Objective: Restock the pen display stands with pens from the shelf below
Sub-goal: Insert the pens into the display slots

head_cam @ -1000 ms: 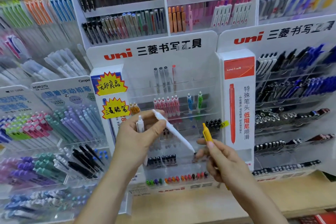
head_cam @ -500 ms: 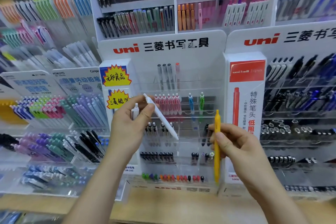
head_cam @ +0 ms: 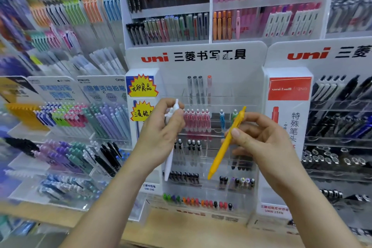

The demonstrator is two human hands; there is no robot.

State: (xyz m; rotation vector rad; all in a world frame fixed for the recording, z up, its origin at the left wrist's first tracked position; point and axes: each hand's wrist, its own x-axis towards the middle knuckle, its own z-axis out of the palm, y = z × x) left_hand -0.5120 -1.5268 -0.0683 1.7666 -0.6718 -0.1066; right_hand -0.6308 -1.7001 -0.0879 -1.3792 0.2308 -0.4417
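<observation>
My left hand [head_cam: 159, 137] grips two white pens [head_cam: 169, 159] that hang nearly upright, tips down, in front of the clear acrylic uni display stand [head_cam: 259, 119]. My right hand [head_cam: 261, 139] pinches a yellow pen [head_cam: 225, 147] between thumb and fingers, tilted with its clip end up and its tip low to the left. Both hands hover before the stand's middle tiers, which hold pink pens [head_cam: 196, 121], one blue and one green pen, and rows of dark-capped pens lower down.
A second uni stand [head_cam: 342, 147] with black and blue pens stands on the right. Kokuyo stands [head_cam: 80, 127] with pastel pens fill the left. White wall shelves [head_cam: 171, 8] of pens rise behind. A wooden counter edge [head_cam: 191, 229] runs below the stands.
The white pens in my left hand swung from slanting right to hanging nearly upright. The yellow pen tilted from vertical to a slant, and the view moved closer to the stand.
</observation>
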